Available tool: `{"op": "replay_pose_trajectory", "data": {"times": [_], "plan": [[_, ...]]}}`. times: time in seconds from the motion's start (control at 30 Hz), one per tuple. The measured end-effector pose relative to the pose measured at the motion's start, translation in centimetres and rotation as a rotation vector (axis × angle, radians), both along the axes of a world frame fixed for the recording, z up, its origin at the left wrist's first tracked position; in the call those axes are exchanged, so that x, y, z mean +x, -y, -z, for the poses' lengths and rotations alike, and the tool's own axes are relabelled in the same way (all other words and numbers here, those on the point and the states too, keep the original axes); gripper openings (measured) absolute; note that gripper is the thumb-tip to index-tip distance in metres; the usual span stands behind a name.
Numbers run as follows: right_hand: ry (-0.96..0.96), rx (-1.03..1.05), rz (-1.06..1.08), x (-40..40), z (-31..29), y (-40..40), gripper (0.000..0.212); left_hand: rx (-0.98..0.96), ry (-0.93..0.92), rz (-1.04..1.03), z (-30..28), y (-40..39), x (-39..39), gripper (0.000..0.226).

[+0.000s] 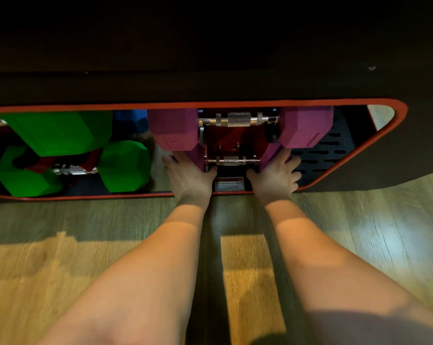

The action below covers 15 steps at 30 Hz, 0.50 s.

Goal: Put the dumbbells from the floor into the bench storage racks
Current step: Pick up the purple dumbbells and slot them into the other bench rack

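Note:
The bench storage rack is a dark bench side with a red-rimmed opening. Two purple dumbbells sit in its right part. The upper purple dumbbell rests high, its knurled steel handle showing. The lower purple dumbbell lies below and nearer, its heads mostly hidden. My left hand grips its left head and my right hand grips its right head, thumbs pointing inward under the handle. Two green dumbbells sit in the left part: an upper green dumbbell and a lower green dumbbell.
A blue dumbbell head shows behind the green ones. A caution label sits on the rack's base between my hands. A slotted black panel lines the right end. Wooden floor lies in front, and no dumbbell is visible on it.

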State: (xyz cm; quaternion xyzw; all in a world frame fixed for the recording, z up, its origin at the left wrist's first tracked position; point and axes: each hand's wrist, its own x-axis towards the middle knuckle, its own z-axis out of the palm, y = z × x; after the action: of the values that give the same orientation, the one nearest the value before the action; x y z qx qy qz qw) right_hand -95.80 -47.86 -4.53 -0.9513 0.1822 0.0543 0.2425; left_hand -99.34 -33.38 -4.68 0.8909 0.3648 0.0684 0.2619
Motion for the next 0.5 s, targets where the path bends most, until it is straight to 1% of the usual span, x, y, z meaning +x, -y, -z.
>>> {"op": "replay_pose_trajectory", "data": {"times": [0.2,0.33,0.4,0.5], "plan": [[0.015,0.01,-0.002,-0.1,0.0,0.1,0.101,-0.003,-0.03,-0.025,-0.1,0.3,0.1,0.1],[0.065,0.022,0.058,-0.4,-0.5,0.2,0.117,0.039,-0.026,-0.056,-0.4,0.5,-0.1,0.104],[0.162,0.112,0.113,-0.6,-0.8,0.2,0.117,0.015,0.053,-0.07,-0.7,0.4,-0.3,0.11],[0.349,0.397,0.161,-1.1,-1.4,0.2,0.115,-0.089,0.29,-0.078,-0.9,0.1,-0.4,0.112]]}}
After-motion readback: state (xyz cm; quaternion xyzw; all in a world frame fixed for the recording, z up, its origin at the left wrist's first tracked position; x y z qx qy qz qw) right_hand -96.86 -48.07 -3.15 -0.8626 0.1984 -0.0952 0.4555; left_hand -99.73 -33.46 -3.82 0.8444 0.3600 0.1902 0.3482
